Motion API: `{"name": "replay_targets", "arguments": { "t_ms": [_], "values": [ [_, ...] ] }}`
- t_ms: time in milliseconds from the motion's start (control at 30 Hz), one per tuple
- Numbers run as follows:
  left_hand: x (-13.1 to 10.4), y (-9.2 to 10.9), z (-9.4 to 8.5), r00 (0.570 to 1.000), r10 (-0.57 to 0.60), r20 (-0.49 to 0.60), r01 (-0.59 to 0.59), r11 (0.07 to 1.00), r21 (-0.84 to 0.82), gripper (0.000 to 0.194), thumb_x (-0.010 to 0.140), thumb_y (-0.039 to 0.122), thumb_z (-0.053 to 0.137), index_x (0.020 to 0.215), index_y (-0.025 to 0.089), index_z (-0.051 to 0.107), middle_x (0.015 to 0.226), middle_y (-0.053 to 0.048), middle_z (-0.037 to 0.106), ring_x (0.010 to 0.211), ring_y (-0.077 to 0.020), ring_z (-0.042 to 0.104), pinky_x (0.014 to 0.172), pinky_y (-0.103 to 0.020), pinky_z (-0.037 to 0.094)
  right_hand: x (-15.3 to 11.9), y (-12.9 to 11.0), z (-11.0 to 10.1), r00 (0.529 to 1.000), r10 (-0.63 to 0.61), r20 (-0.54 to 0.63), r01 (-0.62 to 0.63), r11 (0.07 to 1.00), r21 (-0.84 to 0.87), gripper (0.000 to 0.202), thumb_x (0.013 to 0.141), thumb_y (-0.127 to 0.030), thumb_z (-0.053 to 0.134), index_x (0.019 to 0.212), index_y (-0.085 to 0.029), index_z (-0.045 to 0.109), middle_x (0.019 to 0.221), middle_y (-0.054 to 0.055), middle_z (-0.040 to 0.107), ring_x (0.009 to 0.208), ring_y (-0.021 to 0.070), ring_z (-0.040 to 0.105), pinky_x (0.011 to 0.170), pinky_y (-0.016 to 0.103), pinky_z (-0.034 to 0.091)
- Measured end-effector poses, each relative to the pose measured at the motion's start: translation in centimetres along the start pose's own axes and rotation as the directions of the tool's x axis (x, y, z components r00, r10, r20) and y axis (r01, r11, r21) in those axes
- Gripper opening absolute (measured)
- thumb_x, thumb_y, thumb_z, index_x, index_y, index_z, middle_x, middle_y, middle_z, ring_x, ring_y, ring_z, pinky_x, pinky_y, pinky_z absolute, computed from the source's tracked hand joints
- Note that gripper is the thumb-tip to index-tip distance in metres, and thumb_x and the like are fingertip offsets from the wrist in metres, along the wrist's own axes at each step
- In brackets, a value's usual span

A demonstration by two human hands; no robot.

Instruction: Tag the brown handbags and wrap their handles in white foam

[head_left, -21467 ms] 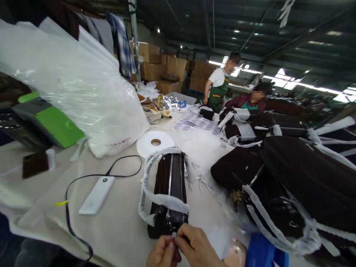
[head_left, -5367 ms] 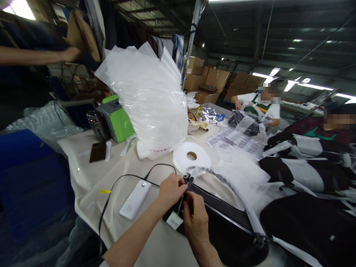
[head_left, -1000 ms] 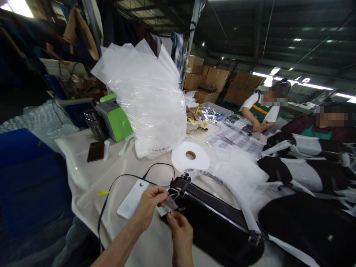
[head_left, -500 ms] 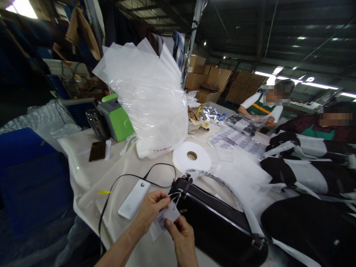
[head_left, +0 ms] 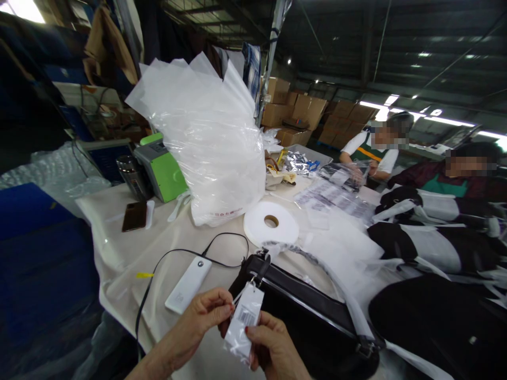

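A black bag (head_left: 312, 316) lies at the front of the table, its raised handle (head_left: 322, 266) wrapped in thin white material. A white tag with a barcode (head_left: 246, 316), in a clear sleeve, hangs at the bag's left end. My right hand (head_left: 273, 343) pinches the tag's lower right side between thumb and fingers. Left of the tag, my left hand (head_left: 212, 311) has its thumb and fingertips closed on a thin white string. Behind my left hand lies a white power bank (head_left: 188, 285) with a black cable.
Beyond the bag are a white tape roll (head_left: 253, 229) and a large plastic bag of white sheets (head_left: 217, 142). A phone (head_left: 134, 216), a flask (head_left: 132, 177) and a green-grey device (head_left: 168, 174) stand left. More black bags (head_left: 431, 316) lie right, near two people.
The tag has turned upright with its barcode showing, and my right hand has shifted a little right along its edge. My left hand has moved slightly down and left, drawing the string.
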State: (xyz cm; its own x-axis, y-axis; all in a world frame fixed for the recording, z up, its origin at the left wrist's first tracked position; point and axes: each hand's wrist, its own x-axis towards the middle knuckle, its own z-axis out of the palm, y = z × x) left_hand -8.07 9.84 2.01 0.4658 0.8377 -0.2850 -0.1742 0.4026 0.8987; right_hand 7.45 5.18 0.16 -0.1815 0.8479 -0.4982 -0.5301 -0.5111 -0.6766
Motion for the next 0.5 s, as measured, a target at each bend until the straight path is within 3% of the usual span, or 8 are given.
{"name": "replay_targets", "arguments": {
  "t_ms": [167,300,400,500],
  "values": [
    [-1.6,-0.6,0.0,0.999,-0.046,0.025,0.046,0.999,-0.011,0.03,0.069,0.044,0.065,0.067,0.015,0.058,0.057,-0.001,0.056,0.047,-0.0105,0.048,0.047,-0.022,0.037,0.2,-0.2,0.7,0.993,0.002,-0.118,-0.003,1.0,-0.012,0.017,0.052,-0.024,0.068,0.06,-0.01,0.061,0.04,0.0,0.054,0.028,0.0046,0.04,0.03,0.015,0.025],
    [-2.5,-1.1,0.1,0.998,-0.057,-0.026,0.057,0.998,-0.016,0.03,0.067,0.046,0.066,0.075,0.018,0.059,0.065,-0.001,0.061,0.039,-0.0084,0.05,0.042,-0.019,0.031,0.2,-0.7,1.7,0.974,-0.091,-0.206,0.08,0.995,-0.061,0.017,0.05,-0.024,0.068,0.056,-0.012,0.058,0.038,-0.003,0.051,0.03,0.0039,0.037,0.033,0.016,0.023],
    [-2.7,-1.7,0.3,0.995,-0.05,-0.083,0.051,0.999,0.005,0.033,0.062,0.048,0.069,0.073,0.018,0.06,0.064,0.001,0.06,0.037,-0.0095,0.053,0.041,-0.019,0.029,0.2,-1.1,2.2,0.958,-0.193,-0.214,0.16,0.974,-0.163,0.017,0.053,-0.026,0.066,0.055,-0.013,0.056,0.039,-0.003,0.05,0.033,0.0054,0.04,0.036,0.017,0.025],
    [-2.9,-2.7,0.9,0.997,-0.032,-0.067,0.035,0.999,0.041,0.034,0.063,0.049,0.068,0.074,0.019,0.062,0.072,-0.001,0.063,0.038,-0.0104,0.055,0.041,-0.02,0.028,0.4,-1.3,2.6,0.945,-0.265,-0.19,0.214,0.944,-0.251,0.016,0.058,-0.028,0.063,0.056,-0.014,0.055,0.039,-0.004,0.05,0.035,0.0066,0.041,0.038,0.018,0.026]
  ]
}}
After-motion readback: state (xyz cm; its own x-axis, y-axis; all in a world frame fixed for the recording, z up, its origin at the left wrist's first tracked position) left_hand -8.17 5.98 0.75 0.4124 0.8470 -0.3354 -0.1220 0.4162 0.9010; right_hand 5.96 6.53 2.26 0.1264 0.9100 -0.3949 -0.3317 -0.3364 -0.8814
